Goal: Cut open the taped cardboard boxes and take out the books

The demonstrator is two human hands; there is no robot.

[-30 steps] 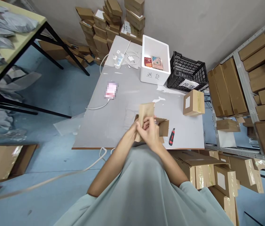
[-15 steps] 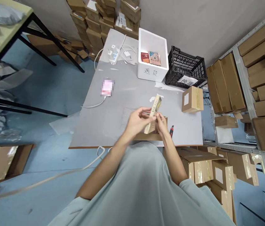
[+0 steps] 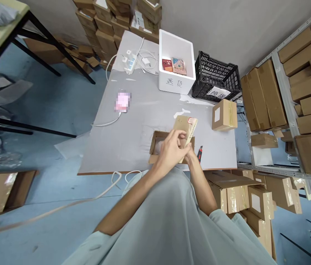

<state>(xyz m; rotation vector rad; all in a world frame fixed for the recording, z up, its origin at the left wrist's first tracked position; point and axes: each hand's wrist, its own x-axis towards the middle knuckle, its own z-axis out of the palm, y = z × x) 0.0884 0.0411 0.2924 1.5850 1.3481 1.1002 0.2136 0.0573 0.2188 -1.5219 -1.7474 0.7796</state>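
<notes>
Tan packet (image 3: pixel 186 127) clasped by left hand (image 3: pixel 172 149) and right hand (image 3: pixel 190 154) above open box (image 3: pixel 154 141).

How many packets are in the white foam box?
2: a red flat packet at left, a pink-patterned flat packet at right, in the white foam box; more may be hidden.

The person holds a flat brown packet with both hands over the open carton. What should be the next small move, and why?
Probably lower the flat brown packet into the open carton. The left hand and the right hand both grip it right above the carton, which lies on the table with its top open, so a short downward move seems enough.
</notes>
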